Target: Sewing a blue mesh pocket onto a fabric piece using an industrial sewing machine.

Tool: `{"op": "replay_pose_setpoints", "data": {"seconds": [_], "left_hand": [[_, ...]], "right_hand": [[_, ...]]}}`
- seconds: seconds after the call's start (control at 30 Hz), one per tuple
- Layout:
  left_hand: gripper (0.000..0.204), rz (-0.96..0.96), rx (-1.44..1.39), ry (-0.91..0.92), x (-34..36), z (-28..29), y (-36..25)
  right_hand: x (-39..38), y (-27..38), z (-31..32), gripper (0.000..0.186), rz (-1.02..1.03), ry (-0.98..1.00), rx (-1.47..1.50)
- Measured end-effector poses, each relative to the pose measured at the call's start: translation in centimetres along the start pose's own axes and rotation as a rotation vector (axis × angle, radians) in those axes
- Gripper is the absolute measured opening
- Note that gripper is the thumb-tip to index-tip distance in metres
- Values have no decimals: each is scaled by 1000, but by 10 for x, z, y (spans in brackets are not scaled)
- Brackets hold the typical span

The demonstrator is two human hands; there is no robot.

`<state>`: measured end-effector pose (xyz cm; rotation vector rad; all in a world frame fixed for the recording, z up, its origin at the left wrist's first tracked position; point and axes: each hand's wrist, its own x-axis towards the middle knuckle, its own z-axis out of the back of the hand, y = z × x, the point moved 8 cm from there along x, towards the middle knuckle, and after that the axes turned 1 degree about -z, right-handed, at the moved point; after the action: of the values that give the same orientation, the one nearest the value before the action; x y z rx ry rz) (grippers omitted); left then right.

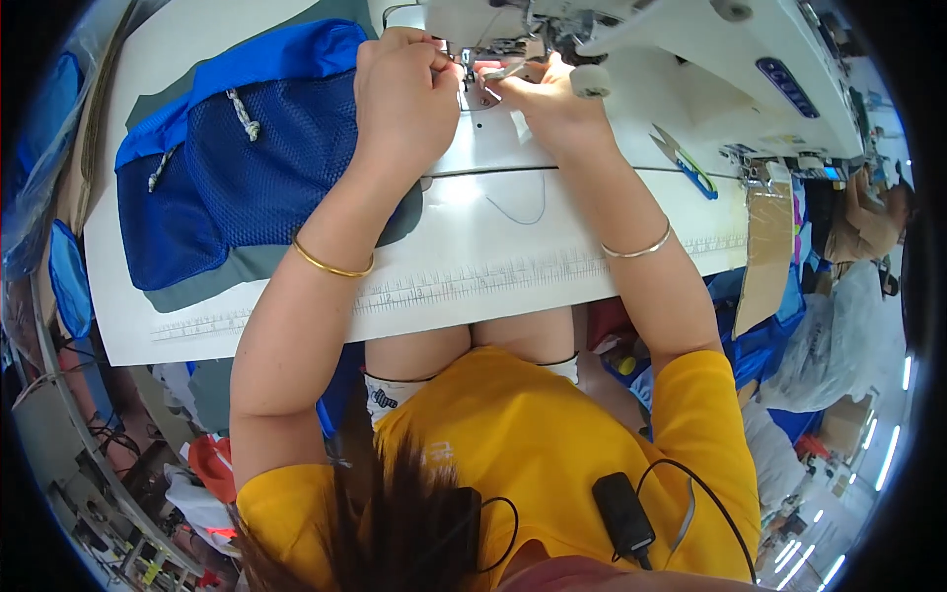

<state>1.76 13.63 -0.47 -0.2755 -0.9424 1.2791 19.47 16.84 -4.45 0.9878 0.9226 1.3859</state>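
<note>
Both my hands meet at the needle area of a white sewing machine (681, 59). My left hand (406, 104) is closed, fingertips pinched just left of the needle and presser foot (468, 71); what they hold is too small to make out. From the other side my right hand (557, 107) pinches close to the foot, with a thin pale shape at its fingertips that I cannot name. Beside my left hand lies a blue fabric piece with mesh pockets (281, 148) and speckled cord ends (247, 116), over grey fabric (212, 281).
Small scissors (686, 163) with blue-green handles lie right of my right forearm. A loose dark thread (518, 217) curls on the white table. A printed ruler scale (464, 281) runs along the near edge. Cardboard (764, 252) hangs at the right; clear plastic bags (829, 340) stand beyond it.
</note>
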Motion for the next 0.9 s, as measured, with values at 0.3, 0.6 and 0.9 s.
{"op": "replay_pose_setpoints", "data": {"seconds": [0.3,0.6,0.9], "left_hand": [[5,12,11,-51,-4,3,-4],[4,-3,-5,-100,-5,6,-7],[8,42,-65,-5,-4,1,1]], "right_hand": [[-10,10,-9,15,7,150,182],[-5,1,-4,16,87,74,31],[-6,5,-7,17,100,80,103]]}}
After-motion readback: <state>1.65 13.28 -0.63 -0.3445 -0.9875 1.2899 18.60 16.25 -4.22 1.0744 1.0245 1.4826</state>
